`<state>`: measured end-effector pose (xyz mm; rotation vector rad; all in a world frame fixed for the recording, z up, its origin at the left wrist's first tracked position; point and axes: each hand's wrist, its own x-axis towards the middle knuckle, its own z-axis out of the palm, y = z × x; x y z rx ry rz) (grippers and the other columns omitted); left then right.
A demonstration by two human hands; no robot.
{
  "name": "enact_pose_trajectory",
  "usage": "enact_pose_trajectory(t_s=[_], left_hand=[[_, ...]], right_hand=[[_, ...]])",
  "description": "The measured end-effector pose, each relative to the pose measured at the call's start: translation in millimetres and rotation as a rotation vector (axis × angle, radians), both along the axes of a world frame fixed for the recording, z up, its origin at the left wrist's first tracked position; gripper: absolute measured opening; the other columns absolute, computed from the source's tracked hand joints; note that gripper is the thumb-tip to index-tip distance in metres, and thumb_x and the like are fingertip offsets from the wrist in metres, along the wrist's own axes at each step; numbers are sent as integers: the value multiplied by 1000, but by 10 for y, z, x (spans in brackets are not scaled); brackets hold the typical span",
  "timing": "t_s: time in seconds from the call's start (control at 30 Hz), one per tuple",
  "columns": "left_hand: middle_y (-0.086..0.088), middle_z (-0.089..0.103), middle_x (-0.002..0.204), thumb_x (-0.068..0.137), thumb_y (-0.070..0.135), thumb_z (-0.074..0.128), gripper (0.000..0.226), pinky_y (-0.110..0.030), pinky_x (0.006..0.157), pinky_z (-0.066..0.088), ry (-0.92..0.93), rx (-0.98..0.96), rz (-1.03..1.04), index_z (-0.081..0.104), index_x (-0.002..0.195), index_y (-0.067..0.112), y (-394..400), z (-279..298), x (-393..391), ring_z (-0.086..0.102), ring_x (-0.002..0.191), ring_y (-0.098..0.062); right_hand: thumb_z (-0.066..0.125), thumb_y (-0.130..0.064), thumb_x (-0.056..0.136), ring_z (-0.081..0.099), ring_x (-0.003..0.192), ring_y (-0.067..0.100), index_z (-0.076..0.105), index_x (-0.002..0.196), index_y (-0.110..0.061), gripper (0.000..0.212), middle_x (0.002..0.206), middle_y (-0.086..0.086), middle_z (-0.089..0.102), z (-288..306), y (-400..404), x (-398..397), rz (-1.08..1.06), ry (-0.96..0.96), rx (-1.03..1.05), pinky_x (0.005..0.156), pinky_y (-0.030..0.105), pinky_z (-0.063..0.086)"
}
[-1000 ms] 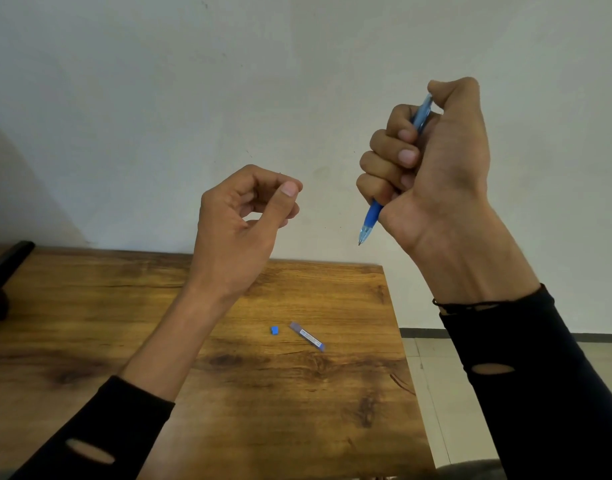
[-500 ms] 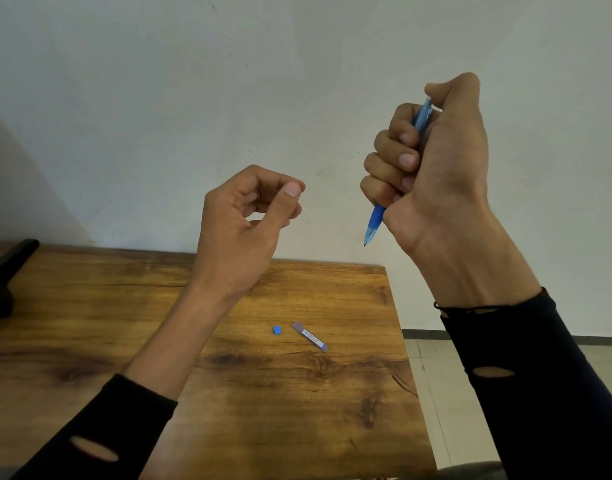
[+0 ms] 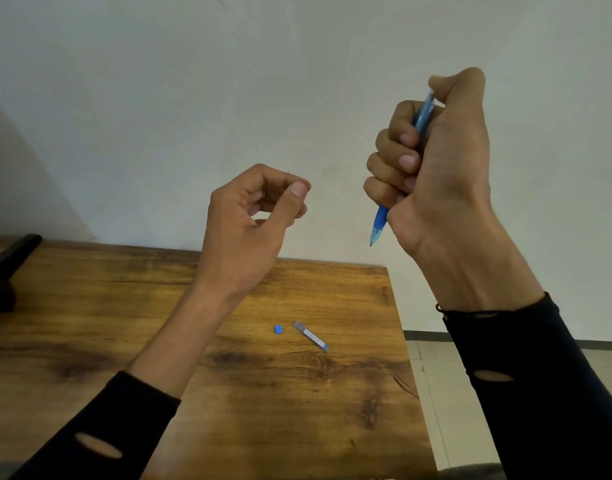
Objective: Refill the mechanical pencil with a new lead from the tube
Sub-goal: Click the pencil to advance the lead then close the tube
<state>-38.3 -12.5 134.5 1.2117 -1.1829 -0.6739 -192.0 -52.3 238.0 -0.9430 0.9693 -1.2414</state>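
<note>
Our left hand (image 3: 249, 223) hangs raised, thumb touching curled forefinger; our right hand (image 3: 436, 168) makes a raised fist, thumb on top.

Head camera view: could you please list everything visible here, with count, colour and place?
Blue plastic mechanical pencil: 1, blue, fisted in right hand, tip down.
Slim clear lead tube: 1, clear with blue end, lying on table.
Small blue cap: 1, blue, on table left of tube.
Brown wooden table: 1, brown, below the hands.
Black object: 1, black, table's far left edge.
Left hand: 1, raised, fingertips pinched; contents unclear.
Right hand: 1, raised, thumb over pencil top.
Black sleeves: 2, both forearms.
</note>
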Motion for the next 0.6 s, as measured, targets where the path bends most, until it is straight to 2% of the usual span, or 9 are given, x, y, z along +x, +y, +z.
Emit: enact_pose_trajectory(t_s=[0.4, 0.6], left_hand=[[0, 77, 88, 104, 19, 70, 11, -48, 90, 65, -1, 2, -4, 78, 106, 12, -8, -30, 2, 75, 83, -7], [2, 77, 87, 105, 19, 69, 10, -48, 90, 65, -4, -1, -7, 78, 105, 14, -14, -37, 12, 75, 83, -7]], right_hand=[[34, -37, 107, 12, 45, 15, 30, 58, -18, 53, 50, -2, 22, -19, -14, 0, 11, 34, -45, 43, 25, 17], [41, -47, 114, 37, 48, 13, 47, 72, -14, 54, 56, 0, 45, -62, -74, -39, 111, -79, -91, 46, 26, 34]])
